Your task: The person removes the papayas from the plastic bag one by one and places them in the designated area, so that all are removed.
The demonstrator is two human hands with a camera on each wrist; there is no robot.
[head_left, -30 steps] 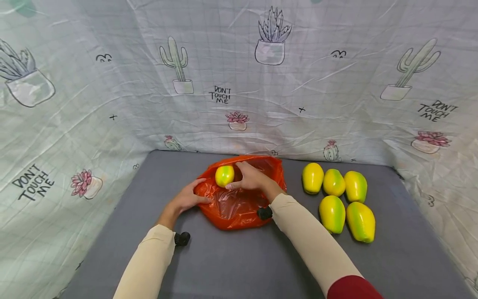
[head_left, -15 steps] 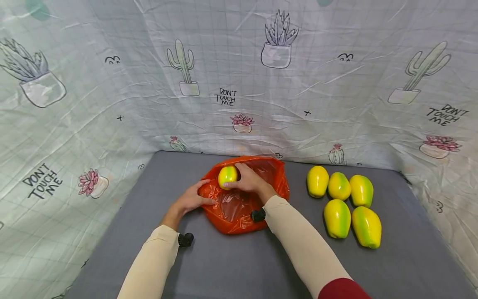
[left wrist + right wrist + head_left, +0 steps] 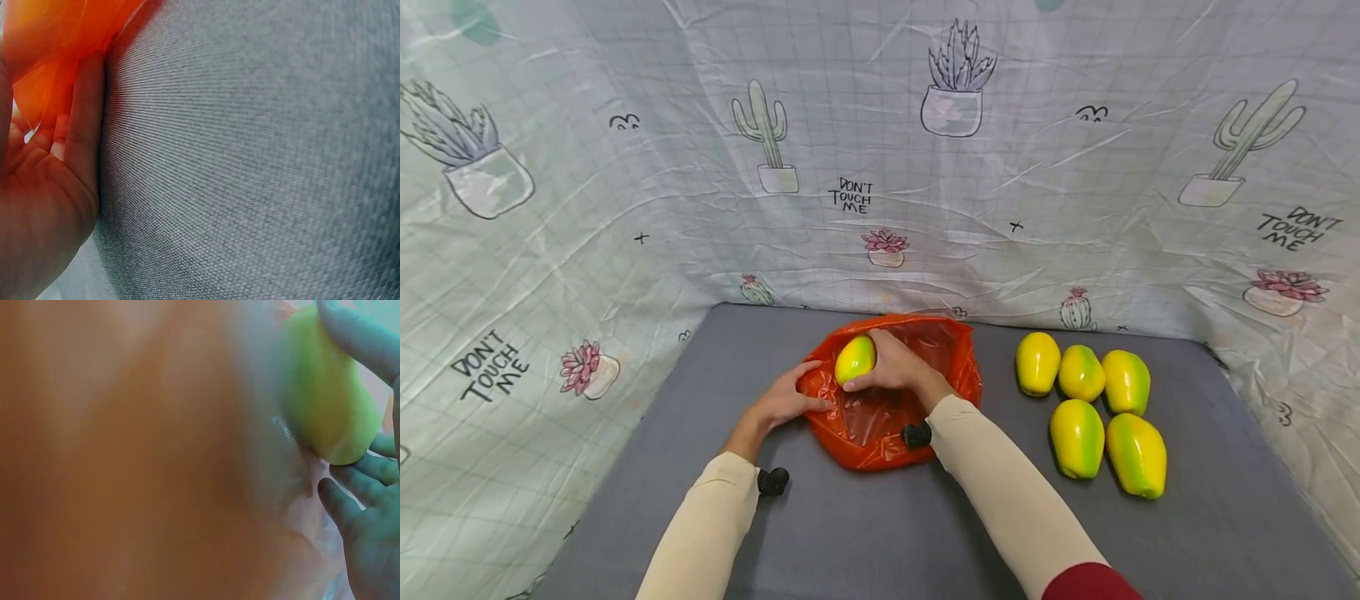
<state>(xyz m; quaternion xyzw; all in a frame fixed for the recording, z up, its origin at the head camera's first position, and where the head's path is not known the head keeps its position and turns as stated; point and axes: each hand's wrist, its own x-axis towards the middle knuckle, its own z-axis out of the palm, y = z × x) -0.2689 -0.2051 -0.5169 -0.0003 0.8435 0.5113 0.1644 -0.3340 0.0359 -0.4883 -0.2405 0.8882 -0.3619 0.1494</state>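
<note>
An orange plastic bag [image 3: 880, 454] lies on the grey table with its mouth spread wide. My right hand [image 3: 895, 362] reaches into that mouth from the right. It grips a glossy yellow-green oblong fruit [image 3: 855, 360], thumb on the near side and fingers at the far side. In the right wrist view the fruit [image 3: 331, 394] sits between thumb and fingers, with blurred orange film filling the left. My left hand [image 3: 781, 402] rests on the bag's left side, thumb and fingers spread apart. In the left wrist view, film [image 3: 56, 37] covers part of its fingers.
Several similar yellow-green fruits [image 3: 1077, 439] stand grouped on the table right of the bag. A printed cactus cloth [image 3: 880, 150] hangs behind the table and along its sides. Each wrist carries a small black camera [image 3: 772, 481].
The right hand has turned the fruit, so its long side now shows tilted instead of its round end. The left hand stays at the bag. The head view has shifted slightly.
</note>
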